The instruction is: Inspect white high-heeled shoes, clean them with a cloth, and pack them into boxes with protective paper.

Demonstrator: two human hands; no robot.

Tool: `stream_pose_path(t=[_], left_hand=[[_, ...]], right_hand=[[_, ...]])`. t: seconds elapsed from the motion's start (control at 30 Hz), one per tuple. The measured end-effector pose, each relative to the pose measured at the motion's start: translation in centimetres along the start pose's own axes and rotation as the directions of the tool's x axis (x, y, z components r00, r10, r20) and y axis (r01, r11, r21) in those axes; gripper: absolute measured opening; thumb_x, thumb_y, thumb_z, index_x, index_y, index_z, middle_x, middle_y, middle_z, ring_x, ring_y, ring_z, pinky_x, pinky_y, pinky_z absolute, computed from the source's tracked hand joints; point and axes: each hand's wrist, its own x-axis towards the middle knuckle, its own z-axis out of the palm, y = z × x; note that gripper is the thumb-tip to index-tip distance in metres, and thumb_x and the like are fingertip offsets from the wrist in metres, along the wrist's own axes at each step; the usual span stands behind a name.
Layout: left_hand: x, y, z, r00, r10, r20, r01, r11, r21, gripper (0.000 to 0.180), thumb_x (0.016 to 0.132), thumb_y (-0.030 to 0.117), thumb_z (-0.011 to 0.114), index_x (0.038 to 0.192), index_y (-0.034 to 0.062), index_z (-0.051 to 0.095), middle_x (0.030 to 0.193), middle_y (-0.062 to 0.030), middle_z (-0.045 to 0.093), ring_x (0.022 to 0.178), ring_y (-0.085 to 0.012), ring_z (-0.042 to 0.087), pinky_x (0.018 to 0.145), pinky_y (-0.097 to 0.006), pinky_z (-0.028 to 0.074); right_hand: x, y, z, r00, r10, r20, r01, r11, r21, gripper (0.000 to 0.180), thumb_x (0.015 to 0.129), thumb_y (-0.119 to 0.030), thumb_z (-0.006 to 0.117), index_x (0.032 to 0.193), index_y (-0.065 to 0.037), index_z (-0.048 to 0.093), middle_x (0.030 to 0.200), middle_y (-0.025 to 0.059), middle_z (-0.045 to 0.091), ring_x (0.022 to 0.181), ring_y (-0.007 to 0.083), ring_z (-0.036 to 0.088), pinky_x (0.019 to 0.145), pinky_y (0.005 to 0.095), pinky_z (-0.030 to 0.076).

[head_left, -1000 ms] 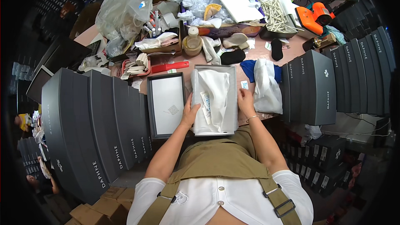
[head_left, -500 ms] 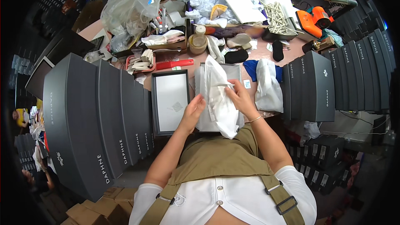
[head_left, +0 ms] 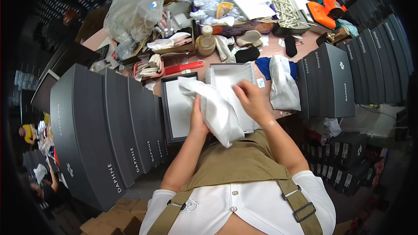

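Note:
A long white bundle [head_left: 212, 109], loosely wrapped in thin soft sheeting that hides its contents, rests in my left hand [head_left: 199, 119]. It tilts across the two box parts, its lower end close to my apron. My right hand [head_left: 252, 102] hovers apart from it, over the right box part, fingers loosely bent and slightly blurred; I see nothing in them. Below that hand lies the open grey shoebox [head_left: 241, 72] with white lining paper. To the left, partly covered by the bundle, is a dark-rimmed box half [head_left: 176, 109] with a pale inside.
Stacked dark shoeboxes rise at left [head_left: 82, 135] and right [head_left: 328, 80]. Another white-wrapped bundle [head_left: 284, 85] lies on blue cloth [head_left: 262, 66]. Behind are a red comb [head_left: 185, 67], a jar [head_left: 206, 44], black pads [head_left: 247, 55], white sticks [head_left: 287, 11] and an orange tool [head_left: 322, 13].
The bundle has swung left, away from my right hand, its far end now over the left box half. My right hand has let go of it; my left hand has taken hold.

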Motion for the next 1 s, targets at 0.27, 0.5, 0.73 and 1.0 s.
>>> stream_pose_path(t=[0.27, 0.5, 0.73, 1.0], left_hand=[[-0.5, 0.1, 0.4, 0.912, 0.399, -0.097, -0.379, 0.908, 0.178, 0.049, 0.094, 0.037, 0.059, 0.127, 0.0022, 0.051, 0.117, -0.0121, 0.059, 0.107, -0.0214, 0.058, 0.093, -0.037, 0.047], [-2.9, 1.8, -0.1, 0.935, 0.348, 0.073, -0.35, 0.865, 0.36, 0.086, 0.091, 0.072, 0.032, 0.145, 0.0052, 0.031, 0.148, -0.0108, 0.032, 0.138, -0.0254, 0.028, 0.112, -0.039, 0.019], [1.1, 5.6, -0.1, 0.822, 0.469, 0.322, -0.517, 0.379, 0.768, 0.033, 0.098, 0.027, 0.051, 0.123, 0.0052, 0.053, 0.115, -0.0062, 0.061, 0.103, -0.0174, 0.06, 0.089, -0.032, 0.049], [-6.5, 13.9, 5.0, -0.132, 0.906, 0.403, -0.804, -0.335, 0.491, 0.029, 0.098, 0.031, 0.052, 0.099, 0.0032, 0.058, 0.094, -0.0091, 0.062, 0.085, -0.0244, 0.061, 0.075, -0.038, 0.05]], right_hand=[[-6.6, -1.7, 1.3, 0.819, 0.394, 0.416, -0.542, 0.769, 0.339, 0.034, 0.096, -0.02, 0.053, 0.123, 0.001, 0.05, 0.096, 0.0089, 0.063, 0.069, 0.0109, 0.062, 0.055, 0.0247, 0.052], [-6.9, 0.1, -2.3, 0.679, 0.5, 0.537, -0.733, 0.496, 0.466, 0.034, 0.094, -0.024, 0.054, 0.124, -0.007, 0.052, 0.074, 0.0009, 0.059, 0.049, 0.006, 0.05, 0.041, 0.0201, 0.038], [-6.0, 0.4, -4.0, 0.726, 0.424, 0.541, -0.659, 0.655, 0.37, 0.037, 0.094, -0.024, 0.055, 0.124, -0.002, 0.051, 0.076, 0.0035, 0.062, 0.052, 0.0099, 0.059, 0.045, 0.0215, 0.048], [-4.1, 4.9, -7.9, 0.847, 0.495, 0.192, -0.515, 0.855, 0.068, 0.044, 0.087, -0.029, 0.07, 0.116, 0.001, 0.056, 0.077, 0.0083, 0.064, 0.046, 0.0124, 0.058, 0.039, 0.0257, 0.045]])
